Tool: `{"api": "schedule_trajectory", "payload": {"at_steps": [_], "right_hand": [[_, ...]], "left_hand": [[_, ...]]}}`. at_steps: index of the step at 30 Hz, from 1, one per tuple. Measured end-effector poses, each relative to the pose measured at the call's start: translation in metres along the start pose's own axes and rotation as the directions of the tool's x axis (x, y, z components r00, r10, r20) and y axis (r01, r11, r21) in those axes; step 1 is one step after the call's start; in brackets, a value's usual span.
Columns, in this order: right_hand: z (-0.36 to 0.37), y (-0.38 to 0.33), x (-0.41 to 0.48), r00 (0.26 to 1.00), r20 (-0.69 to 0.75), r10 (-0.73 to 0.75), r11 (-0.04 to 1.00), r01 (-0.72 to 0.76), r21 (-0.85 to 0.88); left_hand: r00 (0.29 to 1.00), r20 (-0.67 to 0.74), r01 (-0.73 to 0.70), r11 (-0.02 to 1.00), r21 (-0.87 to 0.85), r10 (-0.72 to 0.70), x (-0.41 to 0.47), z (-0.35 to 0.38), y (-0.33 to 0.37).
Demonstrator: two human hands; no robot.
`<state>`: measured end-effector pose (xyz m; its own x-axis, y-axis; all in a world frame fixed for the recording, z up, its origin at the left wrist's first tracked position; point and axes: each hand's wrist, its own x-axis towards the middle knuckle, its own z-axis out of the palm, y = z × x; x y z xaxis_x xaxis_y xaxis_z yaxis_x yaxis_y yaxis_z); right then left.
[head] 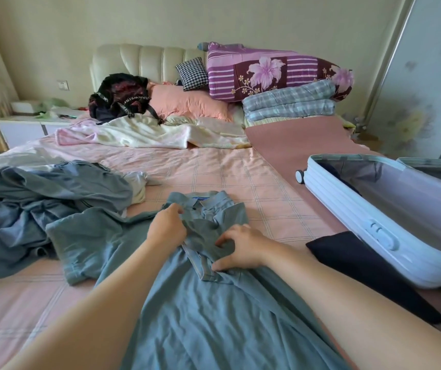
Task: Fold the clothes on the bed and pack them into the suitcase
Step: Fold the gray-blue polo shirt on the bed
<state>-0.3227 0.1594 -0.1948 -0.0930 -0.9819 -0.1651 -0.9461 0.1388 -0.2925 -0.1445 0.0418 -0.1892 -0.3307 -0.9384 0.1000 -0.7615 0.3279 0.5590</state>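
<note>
Left hand (pixel 166 228) and right hand (pixel 243 248) pinch the unfolded grey-blue cotton polo shirt (pixel 200 316); rumpled blue-grey clothes heap (pixel 40 204) waits, white hard-shell suitcase (pixel 358 217) nearly empty

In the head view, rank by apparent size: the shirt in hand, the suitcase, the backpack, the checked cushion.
1. Shirt, though it lies nearest the camera.
2. Suitcase, partly cut off at the edge.
3. Backpack.
4. Checked cushion.
</note>
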Motion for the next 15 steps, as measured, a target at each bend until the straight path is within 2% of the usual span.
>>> {"api": "schedule_trajectory", "payload": {"at_steps": [1, 3, 4, 6, 8, 12, 15], "right_hand": [[0.0, -0.002, 0.004, 1.0, -0.023, 0.001, 0.998, 0.0, 0.059], [-0.003, -0.002, 0.016, 0.986, -0.165, 0.018, 0.979, 0.016, 0.201], [-0.006, 0.0, 0.024, 0.968, -0.248, 0.031, 0.979, 0.021, 0.205], [-0.014, 0.008, 0.039, 0.944, -0.327, 0.038, 0.996, -0.011, 0.084], [-0.02, 0.017, 0.053, 0.954, -0.298, 0.038, 0.998, -0.051, -0.038], [-0.02, 0.028, 0.079, 0.981, -0.196, -0.006, 0.989, -0.023, -0.143], [-0.022, 0.036, 0.096, 0.951, -0.31, 0.005, 0.984, -0.061, -0.17]], "left_hand": [[0.999, -0.018, -0.026, 0.999, 0.044, 0.027, 0.0, 0.001, -0.002], [0.997, -0.031, -0.062, 0.995, 0.075, 0.064, -0.001, 0.006, -0.003], [0.998, -0.004, -0.061, 0.994, 0.091, 0.062, -0.003, 0.008, -0.002], [0.996, 0.083, -0.037, 0.978, 0.206, 0.02, -0.004, 0.013, 0.001], [0.99, 0.139, -0.047, 0.949, 0.311, 0.003, -0.001, 0.013, 0.0], [0.956, 0.285, -0.099, 0.989, 0.113, 0.064, 0.017, 0.008, -0.004], [0.967, 0.218, -0.133, 0.991, -0.006, 0.131, 0.04, 0.0, -0.008]]}}
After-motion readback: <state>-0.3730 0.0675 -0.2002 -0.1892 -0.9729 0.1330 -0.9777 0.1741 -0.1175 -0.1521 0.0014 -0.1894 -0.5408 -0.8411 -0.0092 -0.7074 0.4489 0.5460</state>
